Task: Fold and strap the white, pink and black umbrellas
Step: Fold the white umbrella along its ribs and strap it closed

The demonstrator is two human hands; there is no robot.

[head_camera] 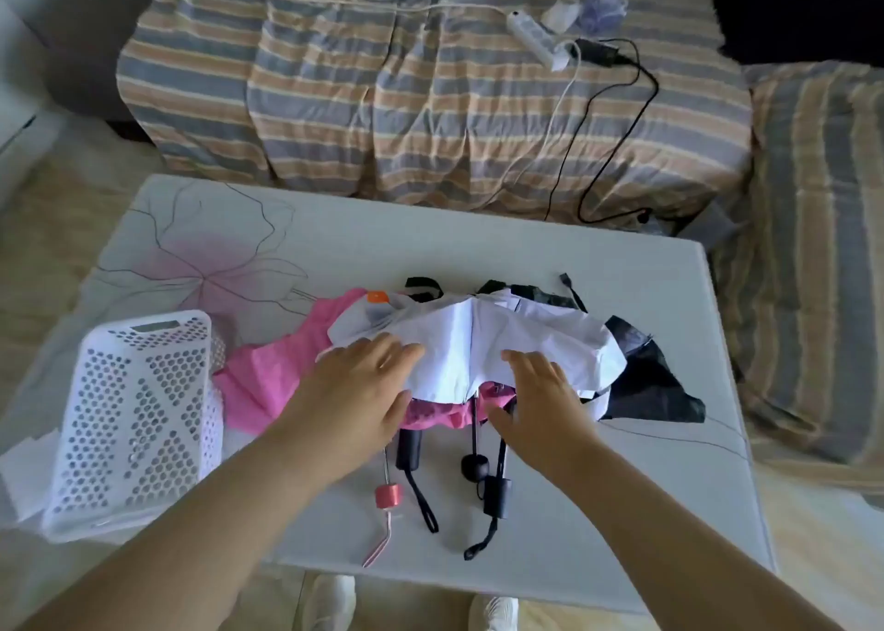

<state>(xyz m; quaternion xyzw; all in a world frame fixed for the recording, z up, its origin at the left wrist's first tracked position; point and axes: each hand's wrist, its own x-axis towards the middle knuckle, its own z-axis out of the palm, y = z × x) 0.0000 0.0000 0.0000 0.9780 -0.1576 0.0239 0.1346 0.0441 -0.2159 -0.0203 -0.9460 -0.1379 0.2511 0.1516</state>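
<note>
Three loose umbrellas lie piled on the white table. The white umbrella is on top, its canopy spread out. The pink umbrella sticks out to the left beneath it, with a pink handle near the front. The black umbrella shows at the right, and black handles point toward me. My left hand rests flat on the white canopy's left side, fingers straight. My right hand lies with straight fingers on its right side.
A white perforated plastic basket lies tipped at the table's left front. Behind the table is a sofa with a striped cover, a power strip and cables. A striped cushion is to the right. My shoes show below.
</note>
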